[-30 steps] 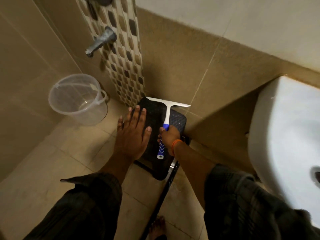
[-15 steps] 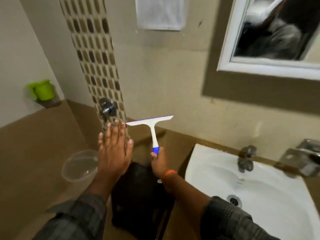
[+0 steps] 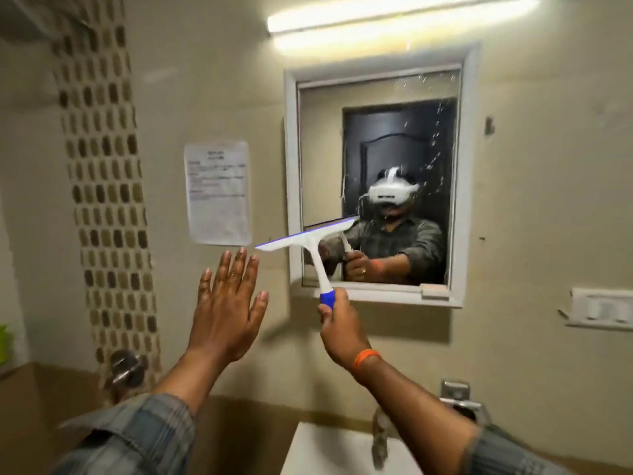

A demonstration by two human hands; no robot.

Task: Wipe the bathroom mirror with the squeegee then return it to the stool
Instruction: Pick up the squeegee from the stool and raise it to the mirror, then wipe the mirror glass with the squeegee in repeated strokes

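Observation:
My right hand [image 3: 337, 325] grips the blue end of the squeegee [image 3: 310, 242], a white T-shaped tool with a thin blade. Its blade is raised and tilted, with the right tip over the lower left of the mirror [image 3: 394, 138]. The mirror has a white frame and shows water drops and streaks on the glass. My left hand [image 3: 227, 303] is held up flat with fingers spread, to the left of the squeegee, holding nothing. The stool is out of view.
A white sink [image 3: 329, 450] with a metal tap [image 3: 380, 437] sits below the mirror. A paper notice [image 3: 217, 192] is stuck on the wall left of the mirror. A mosaic tile strip [image 3: 106, 186] runs down the left wall above a valve knob [image 3: 125, 368]. A tube light [image 3: 394, 20] glows above.
My right hand lifted the squeegee off the black stool and raised it up to the mirror. My left hand rose alongside, open. The view swung up from the floor to the wall.

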